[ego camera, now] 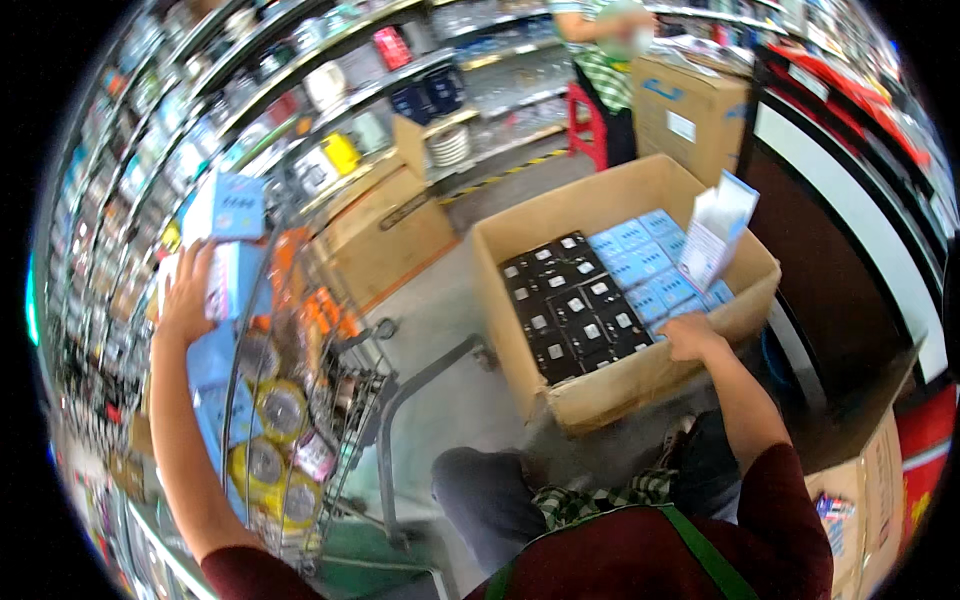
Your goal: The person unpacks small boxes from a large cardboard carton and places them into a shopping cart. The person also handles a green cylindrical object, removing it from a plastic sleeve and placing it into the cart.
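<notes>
My left hand (pixel 186 292) lies with spread fingers against a light-blue and white box (pixel 244 277) near the top of a metal shopping cart (pixel 360 435). Another light-blue box (pixel 229 206) sits just above it, and more blue boxes (pixel 225 401) are stacked below. My right hand (pixel 691 336) reaches over the near rim of a large open cardboard carton (pixel 510 405), fingers curled by the light-blue boxes (pixel 637 262). What those fingertips hold is hidden. Black boxes (pixel 574 304) fill the carton's left side. A blue-and-white box (pixel 716 232) stands tilted above the others at its right.
Yellow-rimmed rolls (pixel 281 409) and orange packages (pixel 326 313) share the cart. A cardboard box (pixel 401 232) stands behind the carton. Stocked shelves (pixel 300 97) line the left and back. A person (pixel 615 82) stands by a red stool (pixel 585 124) and a tall carton (pixel 679 112).
</notes>
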A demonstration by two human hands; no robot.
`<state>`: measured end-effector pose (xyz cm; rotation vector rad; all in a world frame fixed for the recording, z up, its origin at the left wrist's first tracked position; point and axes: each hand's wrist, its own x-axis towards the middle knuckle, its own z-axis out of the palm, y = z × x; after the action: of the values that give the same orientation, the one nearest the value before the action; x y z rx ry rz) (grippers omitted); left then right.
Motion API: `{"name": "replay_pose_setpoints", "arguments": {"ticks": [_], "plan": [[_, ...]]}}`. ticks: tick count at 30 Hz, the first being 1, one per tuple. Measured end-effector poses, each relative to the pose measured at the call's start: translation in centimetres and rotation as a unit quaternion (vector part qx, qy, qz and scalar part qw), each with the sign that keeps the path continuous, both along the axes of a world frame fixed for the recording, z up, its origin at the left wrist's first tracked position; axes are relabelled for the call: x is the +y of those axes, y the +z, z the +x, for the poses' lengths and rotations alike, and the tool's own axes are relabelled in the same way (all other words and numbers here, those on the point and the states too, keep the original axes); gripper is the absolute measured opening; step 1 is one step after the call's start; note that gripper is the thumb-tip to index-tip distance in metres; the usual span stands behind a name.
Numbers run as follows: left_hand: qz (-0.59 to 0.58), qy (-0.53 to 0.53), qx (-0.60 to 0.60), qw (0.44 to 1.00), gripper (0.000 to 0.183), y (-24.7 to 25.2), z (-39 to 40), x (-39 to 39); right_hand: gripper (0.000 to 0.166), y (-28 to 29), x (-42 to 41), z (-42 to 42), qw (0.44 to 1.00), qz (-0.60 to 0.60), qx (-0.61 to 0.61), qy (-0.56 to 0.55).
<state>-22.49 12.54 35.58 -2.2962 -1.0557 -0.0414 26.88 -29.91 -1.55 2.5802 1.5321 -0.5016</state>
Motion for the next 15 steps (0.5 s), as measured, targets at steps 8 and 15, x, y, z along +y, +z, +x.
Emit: {"name": "replay_pose_setpoints", "arguments": {"ticks": [8,15], "plan": [[0.061,-0.077,0.015,0.995,0.103,-0.8,-0.4,3.3,0.040,-0.5,-1.2,0.5,1.000,0.014,0.021,-0.002],[0.130,-0.134,0.019,0.982,0.093,2.2,-2.0,0.8,0.037,-1.4,0.0,0.5,0.999,0.027,0.027,0.012]]}}
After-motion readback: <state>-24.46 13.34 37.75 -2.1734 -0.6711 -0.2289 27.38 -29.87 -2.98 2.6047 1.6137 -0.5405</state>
